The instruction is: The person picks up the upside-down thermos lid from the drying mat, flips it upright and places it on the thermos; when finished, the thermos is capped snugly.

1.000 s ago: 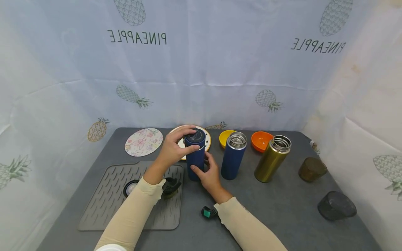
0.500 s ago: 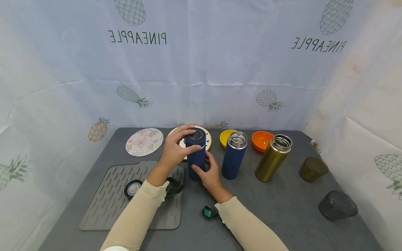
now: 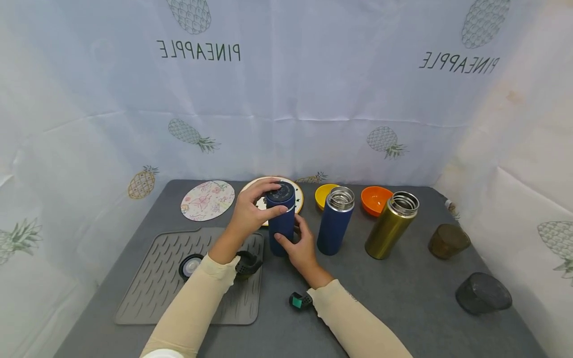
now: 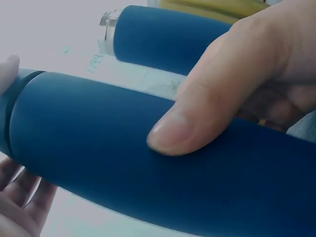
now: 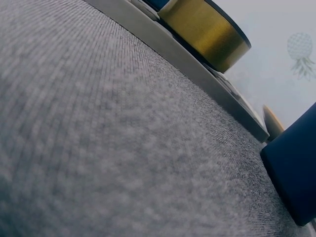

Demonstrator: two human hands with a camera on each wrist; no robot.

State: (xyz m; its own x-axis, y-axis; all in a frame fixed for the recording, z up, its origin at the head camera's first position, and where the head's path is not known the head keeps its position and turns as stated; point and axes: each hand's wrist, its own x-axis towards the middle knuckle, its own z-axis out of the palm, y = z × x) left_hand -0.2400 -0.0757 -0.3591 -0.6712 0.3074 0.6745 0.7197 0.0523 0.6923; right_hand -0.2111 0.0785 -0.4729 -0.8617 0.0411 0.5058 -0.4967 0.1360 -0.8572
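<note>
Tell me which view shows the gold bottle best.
The head view: the gold bottle stands whole, upright and uncapped, right of the open blue bottle. The left wrist view catches only a sliver of it; the right wrist view shows no bottle clearly.

A capped flask [image 3: 282, 219] is standing right of the ridged mat [image 3: 156, 278], two open flasks [image 3: 334, 221] [image 3: 391, 226] sitting further right, bowls [image 3: 375, 199] lying behind them.

Both forearms, in cream sleeves, reach up from the lower frame toward its centre. The left hand [image 3: 250, 215] curls its fingers round a cap; the right hand [image 3: 301, 247] apparently grips lower down.
</note>
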